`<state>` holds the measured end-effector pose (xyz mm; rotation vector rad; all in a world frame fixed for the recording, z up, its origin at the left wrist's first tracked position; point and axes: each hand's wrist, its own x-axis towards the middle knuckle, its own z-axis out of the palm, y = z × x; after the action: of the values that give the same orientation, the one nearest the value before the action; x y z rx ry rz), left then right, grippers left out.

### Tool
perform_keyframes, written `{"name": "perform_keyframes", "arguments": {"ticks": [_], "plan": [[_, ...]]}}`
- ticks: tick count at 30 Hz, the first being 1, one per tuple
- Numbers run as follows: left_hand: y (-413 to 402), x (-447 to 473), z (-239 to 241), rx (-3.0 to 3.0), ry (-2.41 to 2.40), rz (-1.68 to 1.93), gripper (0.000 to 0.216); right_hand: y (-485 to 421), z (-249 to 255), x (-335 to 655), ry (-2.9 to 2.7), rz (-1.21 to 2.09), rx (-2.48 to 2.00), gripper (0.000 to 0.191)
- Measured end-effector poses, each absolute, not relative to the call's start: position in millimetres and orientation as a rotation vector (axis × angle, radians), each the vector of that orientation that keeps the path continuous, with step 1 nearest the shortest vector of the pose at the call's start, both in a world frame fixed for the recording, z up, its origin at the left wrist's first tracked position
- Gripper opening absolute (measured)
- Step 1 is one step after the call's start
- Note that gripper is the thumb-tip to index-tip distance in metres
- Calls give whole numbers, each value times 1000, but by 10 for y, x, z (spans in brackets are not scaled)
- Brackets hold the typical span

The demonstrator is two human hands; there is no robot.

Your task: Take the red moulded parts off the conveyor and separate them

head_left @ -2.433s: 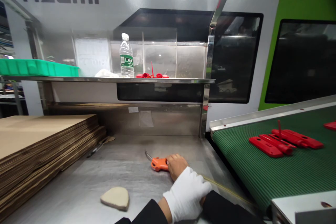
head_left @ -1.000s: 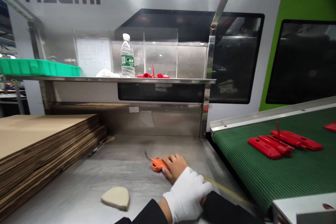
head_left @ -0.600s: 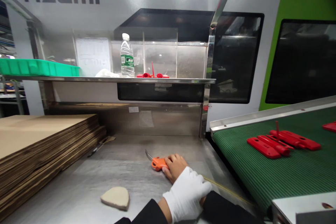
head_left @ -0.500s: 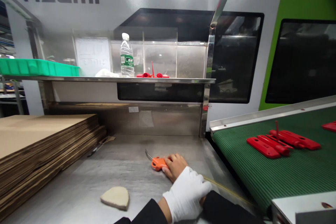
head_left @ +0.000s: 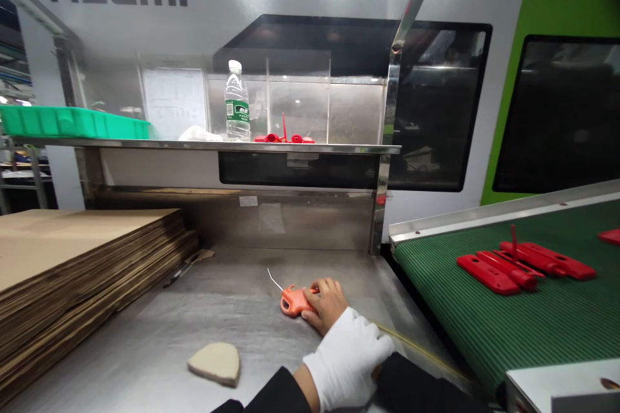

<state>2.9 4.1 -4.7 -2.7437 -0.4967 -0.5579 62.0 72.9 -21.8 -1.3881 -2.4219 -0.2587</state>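
Note:
My bare right hand [head_left: 325, 299] lies on the steel bench [head_left: 159, 342], fingers closed round the orange handle of a small hooked knife [head_left: 293, 301]. Its thin curved blade points up and left. My left hand [head_left: 349, 360], in a white glove, is draped and curled over the back of my right hand and wrist. Both black sleeves enter from the bottom edge.
A beige pad [head_left: 216, 363] lies near the front. A cardboard stack [head_left: 72, 258] fills the left, with a thin tool [head_left: 181, 268] beside it. On the right, a green conveyor belt [head_left: 508, 322] carries red plastic parts [head_left: 523, 261]. The shelf holds a water bottle [head_left: 237, 103], a green tray [head_left: 68, 122] and red parts [head_left: 285, 138].
My right hand has turned the knife on the bench, so the handle is rolled and the blade shows as a thinner line. The hands shifted slightly; everything else stayed put.

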Motion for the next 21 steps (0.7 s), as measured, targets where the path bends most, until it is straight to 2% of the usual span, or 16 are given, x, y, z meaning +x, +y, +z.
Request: {"name": "perform_keyframes", "arguments": {"ticks": [21], "plan": [[5,29,-20,-2738,-494,-546,23,709,-232,632,-2348,-221,-1287,45]]}}
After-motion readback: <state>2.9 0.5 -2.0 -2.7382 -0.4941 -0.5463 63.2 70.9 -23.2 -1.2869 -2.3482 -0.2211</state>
